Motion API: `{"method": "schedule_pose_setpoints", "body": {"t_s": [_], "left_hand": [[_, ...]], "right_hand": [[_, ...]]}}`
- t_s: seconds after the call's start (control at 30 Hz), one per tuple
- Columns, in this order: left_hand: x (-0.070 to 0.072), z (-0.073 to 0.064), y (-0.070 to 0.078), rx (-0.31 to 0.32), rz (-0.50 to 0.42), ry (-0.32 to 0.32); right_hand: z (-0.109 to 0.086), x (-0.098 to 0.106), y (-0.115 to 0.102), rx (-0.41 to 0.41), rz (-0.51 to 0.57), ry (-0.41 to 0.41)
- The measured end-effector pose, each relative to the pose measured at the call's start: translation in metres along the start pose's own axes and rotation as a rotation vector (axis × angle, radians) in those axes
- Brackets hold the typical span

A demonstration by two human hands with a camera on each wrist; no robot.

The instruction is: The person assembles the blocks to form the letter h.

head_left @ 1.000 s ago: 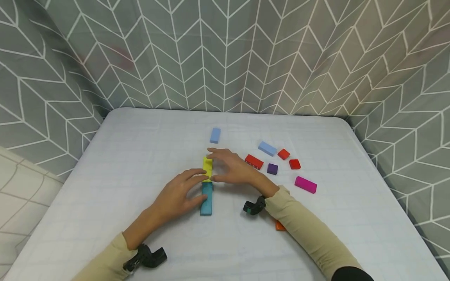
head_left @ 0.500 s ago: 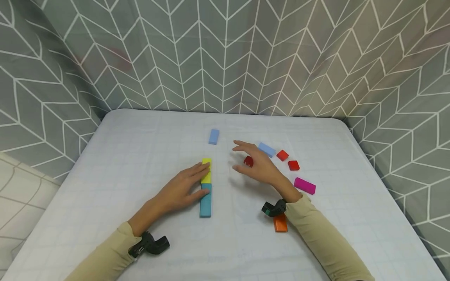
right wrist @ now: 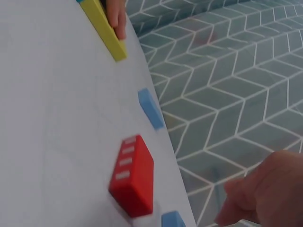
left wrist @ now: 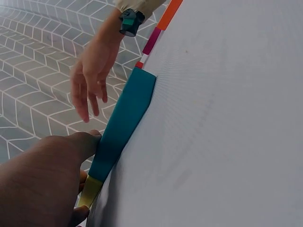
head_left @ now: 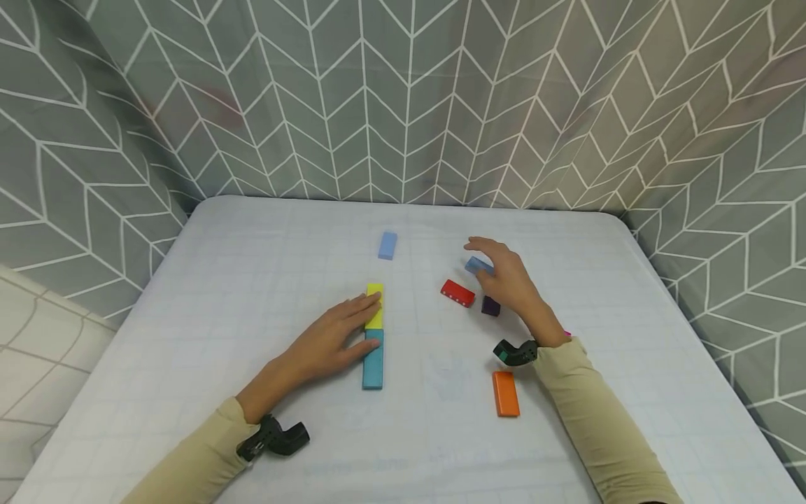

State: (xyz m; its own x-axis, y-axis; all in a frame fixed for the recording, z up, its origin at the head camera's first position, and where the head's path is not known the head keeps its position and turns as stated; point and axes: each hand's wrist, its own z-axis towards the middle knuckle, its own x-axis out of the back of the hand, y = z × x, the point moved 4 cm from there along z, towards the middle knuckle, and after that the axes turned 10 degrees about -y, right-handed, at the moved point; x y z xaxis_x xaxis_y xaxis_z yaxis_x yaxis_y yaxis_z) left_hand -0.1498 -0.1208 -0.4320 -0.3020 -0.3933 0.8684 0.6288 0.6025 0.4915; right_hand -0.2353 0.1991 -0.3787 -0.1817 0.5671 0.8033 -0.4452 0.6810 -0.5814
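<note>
My left hand rests across a yellow block and a teal block, which lie end to end in a line. Its fingers lie extended on the yellow one, while the thumb touches the teal one. Over a light blue block hovers my right hand, thumb and fingers spread apart; in the right wrist view nothing shows in its grasp. Just left of that hand is a red block with white marks along one side. A dark purple block sits below the right palm, partly covered.
Another light blue block lies near the back of the white-covered table. An orange block is beside the right forearm. The right arm mostly hides a magenta block. Patterned curtains surround the table.
My right hand has left the yellow block and moved right and back, over the light blue block. My left fingers have settled on the yellow block. The orange block is uncovered.
</note>
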Motion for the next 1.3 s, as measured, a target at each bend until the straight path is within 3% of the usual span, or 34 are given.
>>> {"method": "schedule_pose_setpoints", "body": {"t_s": [0.13,0.37,0.53,0.73,0.87,1.07,1.3], "left_hand": [[-0.001,0.0,0.0,-0.003,0.003,0.001],[0.0,0.0,0.001,0.005,-0.004,-0.006],[0.0,-0.001,0.001,0.008,0.005,-0.005],[0.0,-0.001,0.002,0.021,0.0,-0.016],[0.0,-0.001,0.002,0.023,-0.001,-0.017],[-0.001,-0.002,0.003,0.026,-0.007,-0.022],[0.001,-0.002,0.003,0.014,-0.008,-0.01]], "right_hand": [[-0.002,0.004,0.012,-0.034,-0.015,-0.052],[-0.001,-0.001,0.024,-0.038,-0.063,-0.257],[-0.003,-0.002,0.026,-0.088,-0.081,-0.315],[-0.004,0.0,0.033,-0.187,-0.052,-0.297],[-0.005,0.0,0.037,-0.211,-0.025,-0.271],[-0.003,0.002,0.035,-0.196,-0.006,-0.222],[0.011,0.004,0.012,-0.174,0.02,-0.164]]}}
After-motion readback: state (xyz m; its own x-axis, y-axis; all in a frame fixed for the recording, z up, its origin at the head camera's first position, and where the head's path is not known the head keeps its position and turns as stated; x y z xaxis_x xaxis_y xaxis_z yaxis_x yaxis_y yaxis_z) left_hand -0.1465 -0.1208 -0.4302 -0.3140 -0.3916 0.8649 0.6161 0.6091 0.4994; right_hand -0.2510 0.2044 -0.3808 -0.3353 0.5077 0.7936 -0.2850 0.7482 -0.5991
